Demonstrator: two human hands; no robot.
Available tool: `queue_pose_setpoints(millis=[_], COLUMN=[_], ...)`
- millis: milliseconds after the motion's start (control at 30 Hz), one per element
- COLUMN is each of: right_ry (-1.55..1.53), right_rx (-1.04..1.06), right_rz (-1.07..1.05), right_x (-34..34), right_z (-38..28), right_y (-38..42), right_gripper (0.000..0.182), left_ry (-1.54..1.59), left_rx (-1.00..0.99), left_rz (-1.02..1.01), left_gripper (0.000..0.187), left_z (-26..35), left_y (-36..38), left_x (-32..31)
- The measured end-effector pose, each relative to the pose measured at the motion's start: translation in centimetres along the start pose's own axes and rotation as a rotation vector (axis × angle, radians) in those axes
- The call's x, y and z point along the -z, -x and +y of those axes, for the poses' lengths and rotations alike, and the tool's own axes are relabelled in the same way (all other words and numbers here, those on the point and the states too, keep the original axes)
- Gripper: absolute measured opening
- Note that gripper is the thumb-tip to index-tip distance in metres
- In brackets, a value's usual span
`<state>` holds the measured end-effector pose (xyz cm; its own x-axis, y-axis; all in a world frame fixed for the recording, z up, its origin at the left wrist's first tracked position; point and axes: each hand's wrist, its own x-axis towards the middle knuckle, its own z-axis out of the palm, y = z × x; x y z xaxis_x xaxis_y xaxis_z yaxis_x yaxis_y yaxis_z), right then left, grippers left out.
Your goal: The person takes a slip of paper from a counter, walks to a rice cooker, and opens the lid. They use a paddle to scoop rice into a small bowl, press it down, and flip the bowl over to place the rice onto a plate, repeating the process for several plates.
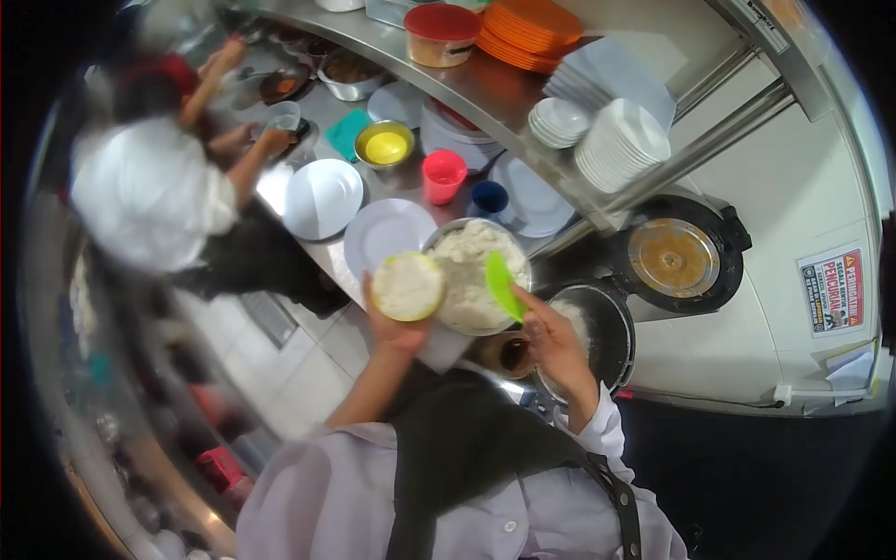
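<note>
A yellow-rimmed bowl filled with white rice is held up by my left hand, whose fingers wrap its side and underside. My right hand grips a bright green rice paddle by its handle. The paddle's blade is over a large metal bowl of rice, just right of the small bowl. Two white plates lie behind, one close to the small bowl and another farther left.
A rice cooker with its lid raised stands at the right. Pink and blue cups are behind the rice. A metal shelf holds stacked plates. A co-worker in white is at the left.
</note>
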<state>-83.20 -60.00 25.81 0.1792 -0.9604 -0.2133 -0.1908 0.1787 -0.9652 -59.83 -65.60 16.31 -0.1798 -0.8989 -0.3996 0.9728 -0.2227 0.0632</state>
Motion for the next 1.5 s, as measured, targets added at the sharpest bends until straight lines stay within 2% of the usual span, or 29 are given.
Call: queue_pose_setpoints(millis=[67, 200, 267, 300, 367, 400, 467, 533, 600, 667, 733, 767, 833, 900, 933, 967, 1000, 1033, 1100, 1200, 1267, 1300, 1333, 1400, 1467, 1500], right_ry=[-0.042, -0.149, -0.089, -0.029, 0.053, 0.134, 0.185, 0.236, 0.291, 0.325, 0.295, 0.288, 0.296, 0.273, 0.26, 0.247, 0.247, 0.231, 0.217, 0.226, 0.361, 0.406, 0.383, 0.355, 0.095, 0.085], right_rx=[0.006, 0.009, 0.018, 0.026, 0.049, 0.076, 0.072, 0.068, 0.094, 0.085, -0.008, -0.01, 0.107, 0.115, 0.134, 0.032, 0.03, -0.024, -0.074, -0.09, 0.167, 0.253, 0.081, -0.097, -0.232, -0.244], right_rz=[0.002, -0.037, -0.025, -0.017, 0.003, 0.023, 0.024, 0.032, 0.039, 0.044, -0.01, -0.001, 0.074, 0.094, 0.105, 0.074, 0.066, 0.047, 0.016, 0.013, 0.1, 0.13, 0.089, 0.061, 0.045, 0.07], right_x=[0.4, 0.3, -0.2, -0.4, -0.7, -0.8, -0.8, -0.9, -1.2, -1.2, -1.2, -1.1, -1.0, -0.6, -0.4, 0.0, 0.2, 0.5, 0.7, 0.4, 0.0, -0.2, -0.1, 0.1, 0.7, 1.1], right_z=[1.2, 3.6, 3.8, 3.9, 4.7, 5.2, 6.1, 6.1, 6.0, 5.8, 5.3, 5.7, 6.6, 7.2, 6.7, 5.9, 6.0, 6.0, 6.1, 7.2, 8.1, 7.7, 6.8, 6.2, 6.5, 7.3], right_y=[0.1, 0.1, 0.0, -0.1, -0.3, -0.4, -0.5, -0.5, -0.2, 0.3, 0.5, 0.5, 0.3, 0.2, 0.0, 0.1, 0.1, -0.1, -0.5, -1.1, -1.6, -1.8, -1.5, -1.2, -0.5, -0.2], right_gripper=[0.048, 0.05, 0.049, 0.049, 0.047, 0.046, 0.045, 0.045, 0.045, 0.045, 0.045, 0.045, 0.044, 0.044, 0.045, 0.045, 0.045, 0.045, 0.044, 0.051, 0.059, 0.061, 0.065, 0.068, 0.058, 0.058], left_ry=[-0.064, -0.259, -0.866, -0.864, -1.98, -1.977, -2.506, -2.616, -2.714, -2.72, -2.73, -2.633, -2.539, -2.117, -2.122, -1.697, -1.271, -1.269, -0.504, -0.51, -0.546, -0.782, -1.019, -0.973, -0.465, -0.413], left_rx=[-0.188, -0.248, -0.468, -0.464, -0.943, -0.938, -0.741, -0.814, -0.989, -0.952, -0.924, -0.88, -0.83, -0.913, -0.902, -0.772, -0.643, -0.648, -0.271, -0.238, -0.255, -0.367, -0.477, -0.468, -0.309, -0.302], left_rz=[0.015, -0.005, 0.04, 0.037, -0.1, -0.108, -0.245, -0.364, -0.338, -0.359, -0.365, -0.357, -0.36, -0.068, -0.065, -0.054, -0.04, -0.031, 0.08, 0.07, 0.135, 0.068, -0.006, -0.046, -0.151, -0.203], left_gripper=[0.061, 0.058, 0.054, 0.054, 0.047, 0.047, 0.049, 0.052, 0.054, 0.05, 0.046, 0.041, 0.038, 0.031, 0.031, 0.036, 0.04, 0.04, 0.05, 0.053, 0.054, 0.053, 0.052, 0.051, 0.053, 0.063], left_z=[2.9, 9.2, 11.3, 11.4, 11.5, 10.8, 8.8, 7.7, 6.8, 6.6, 6.9, 7.4, 8.4, 9.7, 11.0, 12.6, 13.6, 13.8, 14.7, 14.7, 14.1, 13.8, 13.5, 13.7, 13.4, 13.3], left_y=[-0.5, -7.4, -11.2, -12.7, -14.7, -14.7, -15.0, -16.5, -16.7, -16.1, -16.0, -16.2, -16.7, -16.9, -17.0, -17.2, -17.3, -16.0, -13.3, -13.0, -13.7, -13.8, -14.0, -14.4, -13.5, -13.2], left_x=[1.3, 8.8, 10.4, 9.4, 8.1, 7.6, 6.1, 8.1, 8.7, 8.1, 7.4, 7.3, 6.5, 6.4, 7.3, 8.0, 8.5, 7.8, 6.7, 8.0, 8.2, 7.7, 7.2, 6.1, 3.5, 2.9])
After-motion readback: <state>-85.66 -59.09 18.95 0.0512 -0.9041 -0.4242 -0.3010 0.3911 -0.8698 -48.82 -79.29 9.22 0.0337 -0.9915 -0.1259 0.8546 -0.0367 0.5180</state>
